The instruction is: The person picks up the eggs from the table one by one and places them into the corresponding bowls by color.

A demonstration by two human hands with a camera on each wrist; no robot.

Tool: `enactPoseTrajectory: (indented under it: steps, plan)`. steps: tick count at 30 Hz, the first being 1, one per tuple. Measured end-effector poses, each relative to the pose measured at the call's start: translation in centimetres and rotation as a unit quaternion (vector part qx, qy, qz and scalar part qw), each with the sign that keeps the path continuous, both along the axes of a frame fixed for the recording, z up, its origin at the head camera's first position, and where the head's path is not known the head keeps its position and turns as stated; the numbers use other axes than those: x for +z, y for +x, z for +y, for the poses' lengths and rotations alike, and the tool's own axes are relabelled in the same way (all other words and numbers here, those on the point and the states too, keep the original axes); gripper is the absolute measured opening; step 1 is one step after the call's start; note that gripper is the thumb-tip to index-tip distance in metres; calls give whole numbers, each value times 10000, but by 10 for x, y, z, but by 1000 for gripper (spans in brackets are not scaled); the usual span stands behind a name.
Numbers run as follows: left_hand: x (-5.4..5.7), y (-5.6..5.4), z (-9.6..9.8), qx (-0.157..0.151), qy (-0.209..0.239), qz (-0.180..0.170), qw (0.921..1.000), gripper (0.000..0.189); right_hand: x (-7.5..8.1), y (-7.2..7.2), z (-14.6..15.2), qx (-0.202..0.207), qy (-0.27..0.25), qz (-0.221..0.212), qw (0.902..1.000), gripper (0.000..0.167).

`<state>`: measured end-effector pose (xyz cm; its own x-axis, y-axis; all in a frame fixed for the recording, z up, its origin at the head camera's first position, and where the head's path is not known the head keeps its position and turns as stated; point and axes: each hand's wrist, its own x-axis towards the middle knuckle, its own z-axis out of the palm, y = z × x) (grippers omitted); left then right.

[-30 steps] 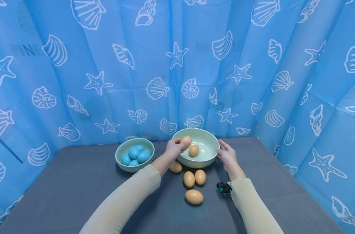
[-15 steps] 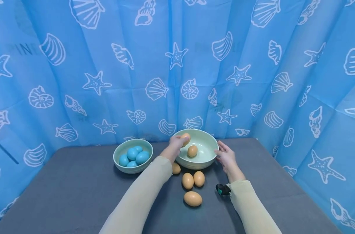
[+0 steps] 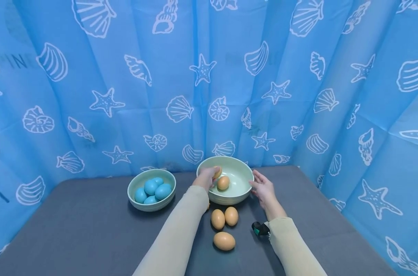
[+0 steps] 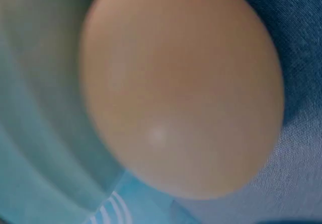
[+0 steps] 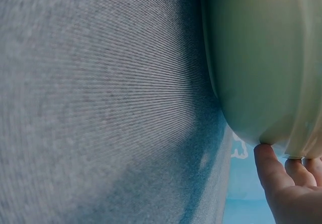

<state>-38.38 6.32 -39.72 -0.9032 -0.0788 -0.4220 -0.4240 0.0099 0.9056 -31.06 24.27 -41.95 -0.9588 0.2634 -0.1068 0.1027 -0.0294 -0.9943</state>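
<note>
My left hand [image 3: 205, 177] reaches over the near-left rim of the large pale green bowl [image 3: 239, 180] and holds a brown egg [image 3: 218, 172] low inside it. Another brown egg [image 3: 223, 183] lies in the bowl close to it. With thumb at the rim and fingers outside, my right hand [image 3: 265, 191] holds the bowl's right side; fingertips [image 5: 266, 158] touch its outer wall in the right wrist view. A brown egg [image 4: 181, 93] on the cloth beside the bowl fills the left wrist view, mostly hidden by my left wrist in the head view.
Two brown eggs [image 3: 218, 219] stand side by side before the bowl, with one more brown egg [image 3: 224, 241] nearer me. A smaller green bowl [image 3: 150, 207] with several blue eggs [image 3: 151, 187] stands left. A blue shell-patterned curtain [image 3: 181, 130] hangs behind the grey-covered table [image 3: 91, 230].
My left hand has moved with its brown egg over the rim and lower into the large bowl. The right hand stays at the bowl's right side. The head view has shifted slightly.
</note>
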Motion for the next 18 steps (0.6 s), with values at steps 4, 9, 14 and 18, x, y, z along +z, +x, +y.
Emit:
enactPoseTrajectory:
  steps: [4,9,14,18]
  plan:
    - [-1,6,4,113,57,33,9999,58,0,2,1,7,0,52,10000,56]
    - [-35,-26,12,316,-104,-137,9994,55,-1,2,1,12,-6,89,10000,56]
    - [-90,-82,24,372,-469,-133,9981,64,0,2,2,-16,10,75,10000,55]
    - [-126,-118,32,329,-711,87,9969,74,0,3,2,-37,7,62,10000,55]
